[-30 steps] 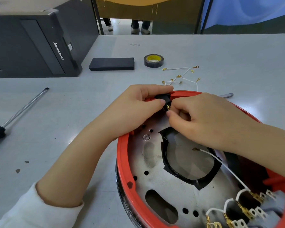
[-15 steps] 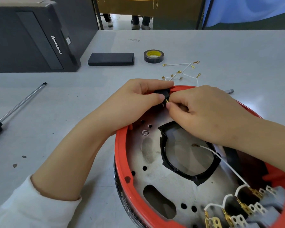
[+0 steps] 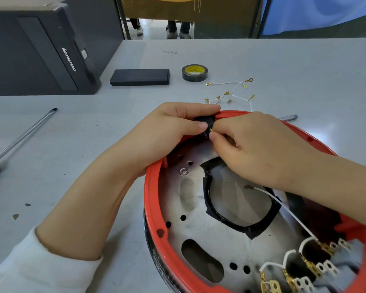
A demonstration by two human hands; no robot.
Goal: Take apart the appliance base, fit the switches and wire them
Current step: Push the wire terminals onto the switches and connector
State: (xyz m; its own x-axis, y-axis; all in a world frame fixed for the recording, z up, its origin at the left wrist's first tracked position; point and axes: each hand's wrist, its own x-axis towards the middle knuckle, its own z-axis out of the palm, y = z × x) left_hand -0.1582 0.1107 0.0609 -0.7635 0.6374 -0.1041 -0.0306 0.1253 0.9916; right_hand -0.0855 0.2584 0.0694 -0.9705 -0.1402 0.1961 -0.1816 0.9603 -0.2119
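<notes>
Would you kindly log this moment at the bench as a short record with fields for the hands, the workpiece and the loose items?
Left hand: grips the black switch at the far rim of the red appliance base.
Right hand: pinches a brass terminal against the switch.
Inside base: metal plate, white wire running to wired switches at the near right.
Table: spare white wires, tape roll, black box, screwdriver at left, computer case.
</notes>
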